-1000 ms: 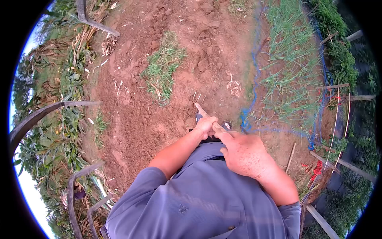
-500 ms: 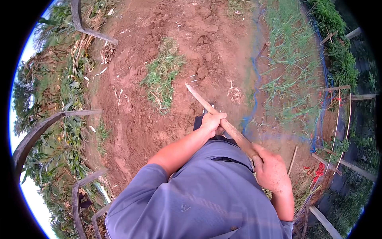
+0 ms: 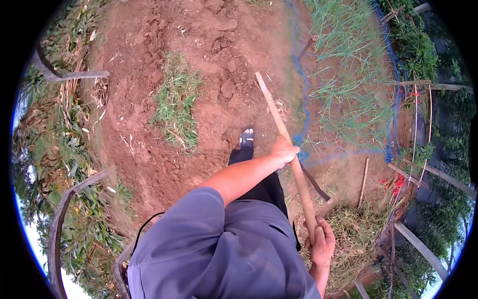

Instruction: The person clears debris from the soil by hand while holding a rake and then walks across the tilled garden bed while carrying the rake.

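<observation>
A pronged hoe [image 3: 301,192] with a long pale wooden handle slants across in front of my body, its far end over bare soil. Its metal prongs hardly show at this angle. My left hand [image 3: 285,151] is wrapped round the middle of the handle, arm stretched across my front. Lower down, near the handle's close end, my right hand [image 3: 322,241] grips it with fingers curled round the wood. My sandalled foot [image 3: 246,137] stands on the soil left of the handle.
A patch of cut grass [image 3: 177,102] lies on the reddish soil [image 3: 134,84]. Blue netting [image 3: 304,94] borders a bed of thin green plants [image 3: 343,65] on the right. Dry stalks [image 3: 84,199] line the left side. A dark curved stick [image 3: 314,183] lies close beside the handle.
The hoe has swung to the right and stands more upright in view, its head lifted from the soil. Both hands moved with it, the right one lower. My body has turned and a foot now shows.
</observation>
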Tool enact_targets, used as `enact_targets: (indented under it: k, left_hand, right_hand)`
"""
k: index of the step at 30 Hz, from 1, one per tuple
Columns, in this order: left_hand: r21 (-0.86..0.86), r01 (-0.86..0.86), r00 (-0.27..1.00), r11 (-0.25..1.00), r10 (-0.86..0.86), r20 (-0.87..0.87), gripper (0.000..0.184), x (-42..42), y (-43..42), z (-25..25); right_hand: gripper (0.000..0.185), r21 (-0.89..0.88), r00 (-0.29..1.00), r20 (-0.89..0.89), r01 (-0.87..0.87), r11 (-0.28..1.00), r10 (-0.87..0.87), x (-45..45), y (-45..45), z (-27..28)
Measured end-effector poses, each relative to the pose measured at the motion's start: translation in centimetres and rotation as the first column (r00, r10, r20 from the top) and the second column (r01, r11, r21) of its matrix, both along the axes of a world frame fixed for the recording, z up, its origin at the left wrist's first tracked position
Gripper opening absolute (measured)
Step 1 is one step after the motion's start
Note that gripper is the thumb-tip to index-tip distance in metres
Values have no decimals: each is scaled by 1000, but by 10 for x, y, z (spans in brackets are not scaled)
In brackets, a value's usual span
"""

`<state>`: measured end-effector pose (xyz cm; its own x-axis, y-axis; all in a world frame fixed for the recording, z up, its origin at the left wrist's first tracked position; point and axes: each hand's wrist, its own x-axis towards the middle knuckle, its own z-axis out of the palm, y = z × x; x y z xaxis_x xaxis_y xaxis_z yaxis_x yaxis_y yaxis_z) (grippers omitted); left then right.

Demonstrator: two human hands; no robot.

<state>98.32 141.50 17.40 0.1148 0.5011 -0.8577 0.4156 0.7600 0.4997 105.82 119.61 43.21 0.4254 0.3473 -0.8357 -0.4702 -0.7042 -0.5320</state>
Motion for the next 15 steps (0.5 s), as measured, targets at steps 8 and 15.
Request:
enact_targets:
  k: [8,15]
  left_hand:
    - [-1,149,989,989,-149,23,50,40,-89,-35]
    - [-166,57,973,984,-17,229,45,70,-190,15]
  right_hand:
    - [32,-38,988,153,-14,999,20,5,-77,-12]
    - [32,-71,944,316,-78,994,97,27,-156,63]
